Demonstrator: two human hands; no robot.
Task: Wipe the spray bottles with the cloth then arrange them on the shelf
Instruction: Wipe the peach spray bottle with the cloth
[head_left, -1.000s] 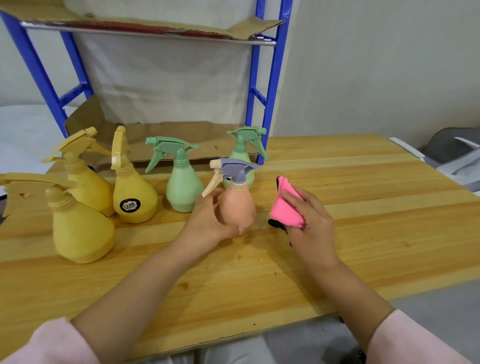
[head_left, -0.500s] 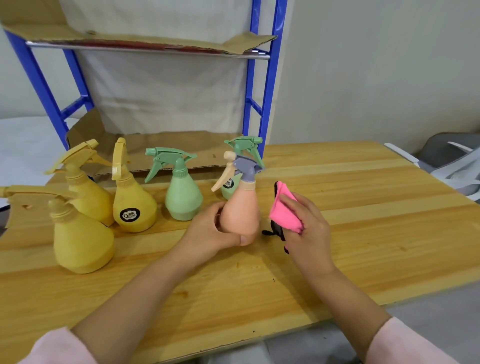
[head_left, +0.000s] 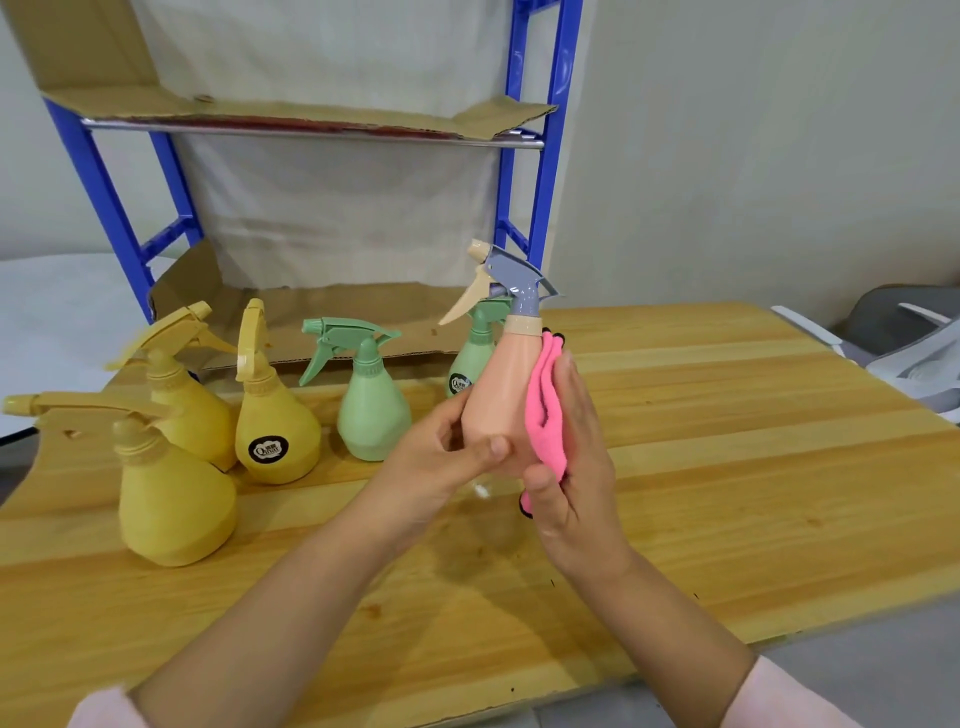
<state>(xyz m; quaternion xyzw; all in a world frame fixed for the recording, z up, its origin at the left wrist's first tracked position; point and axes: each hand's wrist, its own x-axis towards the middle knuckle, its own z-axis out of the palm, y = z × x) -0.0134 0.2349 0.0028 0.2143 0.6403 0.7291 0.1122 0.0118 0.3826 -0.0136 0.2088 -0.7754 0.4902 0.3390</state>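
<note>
Left hand (head_left: 441, 457) is gripping the bottle's (head_left: 498, 395) base, fingers curled; right hand (head_left: 576, 457), at its three o'clock, is pressing the cloth (head_left: 543, 415) against it, thumb pinching.

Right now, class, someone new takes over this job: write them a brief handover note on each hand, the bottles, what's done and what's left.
Left hand grips the peach bottle low, held off the table.
Right hand presses the cloth on its side, thumb over the cloth's lower edge.
Three yellow bottles and two green bottles stand on the table; none on the shelf.
Done: peach being wiped.
Left: the rest, then shelve all six.
</note>
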